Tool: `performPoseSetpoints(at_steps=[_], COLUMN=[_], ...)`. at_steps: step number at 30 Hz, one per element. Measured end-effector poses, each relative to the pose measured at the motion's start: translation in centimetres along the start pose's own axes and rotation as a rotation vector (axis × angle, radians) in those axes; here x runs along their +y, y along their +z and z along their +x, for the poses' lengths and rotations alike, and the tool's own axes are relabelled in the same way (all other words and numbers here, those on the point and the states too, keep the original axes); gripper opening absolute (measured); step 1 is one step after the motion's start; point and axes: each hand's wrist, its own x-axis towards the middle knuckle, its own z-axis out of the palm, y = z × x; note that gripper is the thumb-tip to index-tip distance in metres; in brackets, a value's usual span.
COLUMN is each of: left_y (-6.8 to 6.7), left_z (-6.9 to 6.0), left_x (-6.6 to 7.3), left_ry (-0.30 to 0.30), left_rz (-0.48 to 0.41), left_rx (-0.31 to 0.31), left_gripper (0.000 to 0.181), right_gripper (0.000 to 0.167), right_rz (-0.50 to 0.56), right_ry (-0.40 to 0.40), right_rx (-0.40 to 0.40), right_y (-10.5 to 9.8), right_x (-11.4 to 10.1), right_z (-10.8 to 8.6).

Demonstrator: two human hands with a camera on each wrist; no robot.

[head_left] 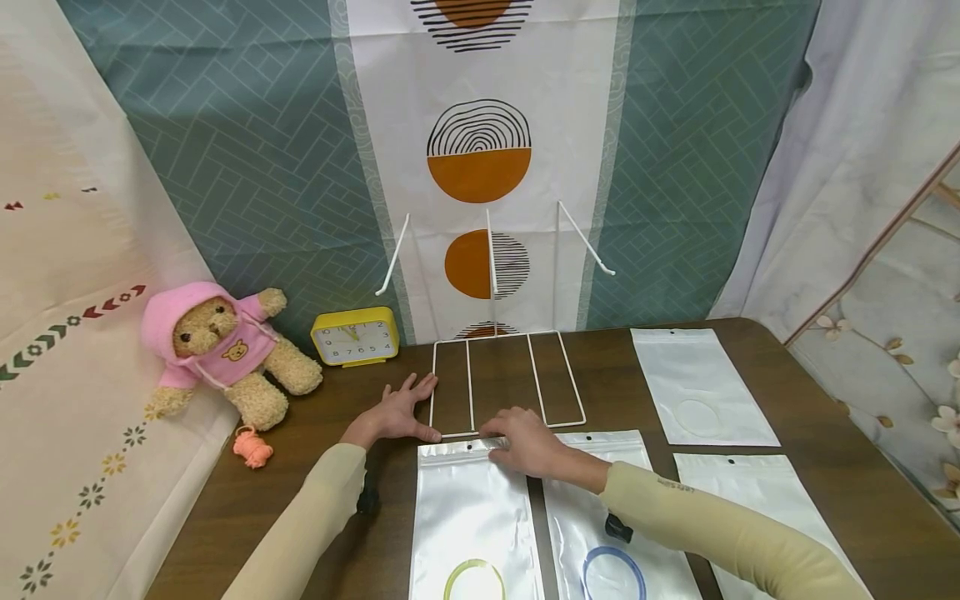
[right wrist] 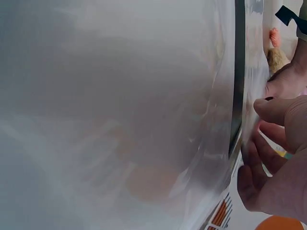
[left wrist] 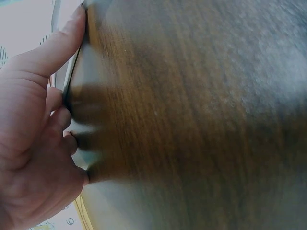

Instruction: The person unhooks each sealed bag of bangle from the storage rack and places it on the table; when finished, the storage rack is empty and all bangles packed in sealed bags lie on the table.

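A white wire rack lies with its base flat on the table, and several prongs rise at its back. At the rack's left side is my left hand, fingers spread, thumb by the front corner; in the left wrist view the thumb lies along a thin wire. My right hand hovers low over the top edge of a silver zip bag with a yellow-green ring. Its fingertips are near the rack's front wire, loosely bent, with a gap to the thumb. Contact there cannot be made out.
Right of that bag lies a silver bag with a blue ring. Two more silver bags lie farther right. A yellow clock, a teddy bear in pink and an orange yarn bundle are at left. A patterned cloth hangs behind.
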Motion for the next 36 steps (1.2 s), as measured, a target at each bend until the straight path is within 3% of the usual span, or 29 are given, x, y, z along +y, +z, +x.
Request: performPoseSetpoints(at_steps=[4,9,20,26,36], left_y=[0.0,0.0,-0.5,-0.7,-1.0], left_z=[0.1,0.2,-0.3,-0.4,-0.9], left_x=[0.0,-0.1,-0.2,0.1,0.1], left_ry=[0.009,0.011,0.003,-0.020,-0.033], left_rz=[-0.009,-0.013,0.001,-0.005,-0.041], left_rx=[-0.006,-0.010,-0.020,-0.045,-0.064], left_gripper=[0.110,0.110,0.111,0.111,0.112], right_gripper=[0.024,0.022,0.016,0.015,0.015], right_rz=[-0.053,-0.001,0.090,0.069,-0.032], right_ry=[-0.007,0.007,0.131,0.204,0.247], right_rx=[0.023,0.049,0.161,0.266,0.329], right_y=[-0.7,-2.4,-8.5,-11.4,-14.3], right_x=[0.1,0.9,4.3,6.3,8.0], right_z=[-0.3,-0.6,-2.9,-4.7,-6.6])
